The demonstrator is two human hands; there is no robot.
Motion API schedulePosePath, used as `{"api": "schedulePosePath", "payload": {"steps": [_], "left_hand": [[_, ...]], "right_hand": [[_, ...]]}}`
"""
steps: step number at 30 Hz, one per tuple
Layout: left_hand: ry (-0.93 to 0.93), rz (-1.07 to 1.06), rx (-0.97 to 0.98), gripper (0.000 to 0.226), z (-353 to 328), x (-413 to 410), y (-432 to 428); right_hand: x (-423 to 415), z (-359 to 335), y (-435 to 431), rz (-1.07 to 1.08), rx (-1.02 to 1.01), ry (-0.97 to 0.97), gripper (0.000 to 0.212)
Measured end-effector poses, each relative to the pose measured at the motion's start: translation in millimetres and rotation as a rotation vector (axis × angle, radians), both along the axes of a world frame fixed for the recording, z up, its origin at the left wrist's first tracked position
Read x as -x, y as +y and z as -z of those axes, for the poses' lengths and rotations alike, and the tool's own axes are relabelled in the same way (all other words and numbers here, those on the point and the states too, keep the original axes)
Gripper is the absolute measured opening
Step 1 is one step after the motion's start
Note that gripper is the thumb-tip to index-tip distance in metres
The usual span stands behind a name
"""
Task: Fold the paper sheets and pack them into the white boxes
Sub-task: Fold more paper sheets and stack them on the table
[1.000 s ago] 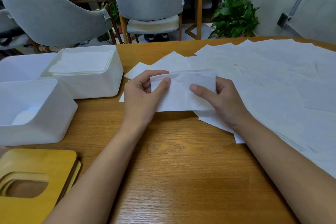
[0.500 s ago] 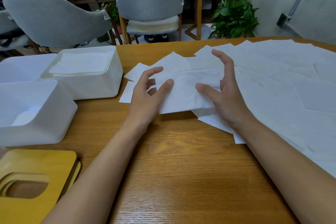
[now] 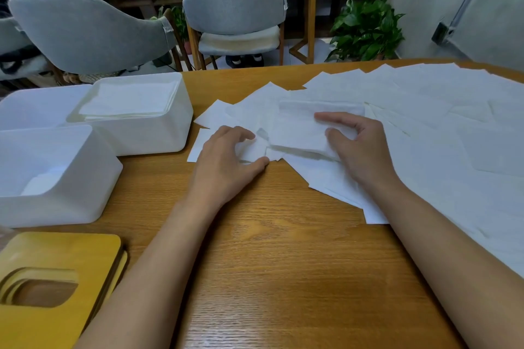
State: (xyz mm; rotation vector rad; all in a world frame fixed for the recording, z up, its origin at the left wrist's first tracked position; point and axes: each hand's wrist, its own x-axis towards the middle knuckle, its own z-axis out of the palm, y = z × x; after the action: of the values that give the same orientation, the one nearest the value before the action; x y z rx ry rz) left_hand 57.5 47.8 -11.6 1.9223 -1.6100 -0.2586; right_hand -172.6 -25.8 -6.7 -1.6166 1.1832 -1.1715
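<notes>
A white paper sheet [image 3: 297, 133], folded into a narrow band, lies on top of the other sheets in the middle of the wooden table [image 3: 283, 249]. My left hand [image 3: 226, 161] pinches its left end between curled fingers and thumb. At the right end, my right hand [image 3: 360, 147] pinches it between index finger and thumb. A wide fan of loose sheets [image 3: 439, 127] covers the table's right side. On the left stand white boxes: the rear one [image 3: 181, 127] is filled with folded sheets, and the near one [image 3: 93, 193] holds a few at its bottom.
A third white box [image 3: 34, 105] sits at the far left. Yellow wooden lids [image 3: 56, 263] with a cut-out lie at the front left corner. Grey chairs [image 3: 85, 31], a round table and a potted plant [image 3: 365, 28] stand beyond the table's far edge.
My right hand lifted off with its fingers spread, then came back down and took hold of the sheet. The sheet now lies folded narrower. My left hand shifted onto its left end.
</notes>
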Motion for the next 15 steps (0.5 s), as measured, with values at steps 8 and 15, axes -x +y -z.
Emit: {"api": "schedulePosePath", "payload": {"steps": [8, 15], "left_hand": [[-0.032, -0.069, 0.131, 0.013, -1.9, -0.2, 2.1], [0.054, 0.018, 0.369, 0.01, -14.0, 8.1, 10.9]], "right_hand": [[-2.7, 2.4, -0.7, -0.004, 0.012, 0.075, 0.038], [-1.5, 3.1, 0.7, -0.05, 0.094, 0.052, 0.034]]}}
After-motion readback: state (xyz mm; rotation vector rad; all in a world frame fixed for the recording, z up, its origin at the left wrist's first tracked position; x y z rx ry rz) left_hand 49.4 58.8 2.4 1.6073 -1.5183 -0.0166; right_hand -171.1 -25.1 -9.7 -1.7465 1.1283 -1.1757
